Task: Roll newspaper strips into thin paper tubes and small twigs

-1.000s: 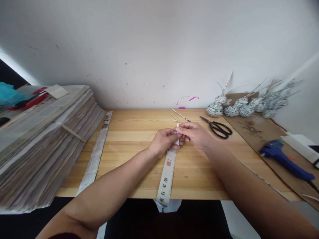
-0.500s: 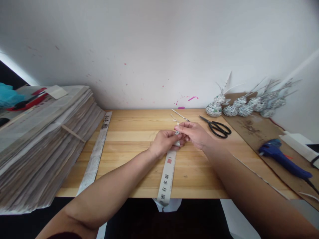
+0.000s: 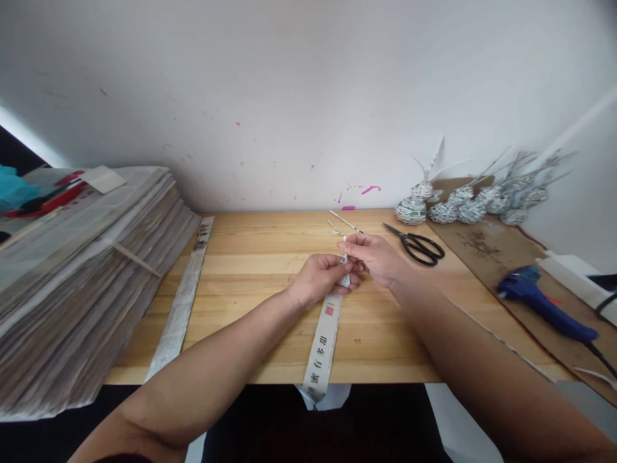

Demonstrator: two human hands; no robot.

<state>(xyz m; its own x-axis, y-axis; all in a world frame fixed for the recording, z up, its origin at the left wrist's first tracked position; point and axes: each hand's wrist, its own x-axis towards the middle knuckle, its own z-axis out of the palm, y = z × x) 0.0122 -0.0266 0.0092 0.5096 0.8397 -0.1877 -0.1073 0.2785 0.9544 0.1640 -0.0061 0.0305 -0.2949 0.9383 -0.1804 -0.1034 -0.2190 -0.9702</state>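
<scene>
Far left: a tall stack of newspapers (image 3: pixel 81 276) sits at the table's left end, a thin wooden stick (image 3: pixel 136 259) lying across its slope. Red and teal items on top at the back, too blurred to name.

Just beside the stack, a long newspaper strip (image 3: pixel 182 302) lies flat on the wooden table (image 3: pixel 250 257), running from the back toward the front edge.

Centre: my left hand (image 3: pixel 317 278) is curled, thumb and fingers pinched on the far end of a second strip, the printed paper strip (image 3: pixel 324 341). That end is rolled up tight between my fingertips; the rest of the strip lies flat toward me and hangs over the table's front edge. My right hand (image 3: pixel 373 257) meets the left at the same spot, fingertips closed narrow on the small rolled end. Both hands touch each other there, low over the tabletop.

Just behind my hands, a few thin paper sticks (image 3: pixel 345 222) lie near the wall.

Right of those: black scissors (image 3: pixel 418 244), blades shut, flat on the table. Beyond them a row of small woven newspaper pieces (image 3: pixel 457 207) with loose ends sticking up, on a brown board (image 3: pixel 486 257).

Far right: a blue glue gun (image 3: pixel 544 305) lies on that board, cord trailing off to the right.
</scene>
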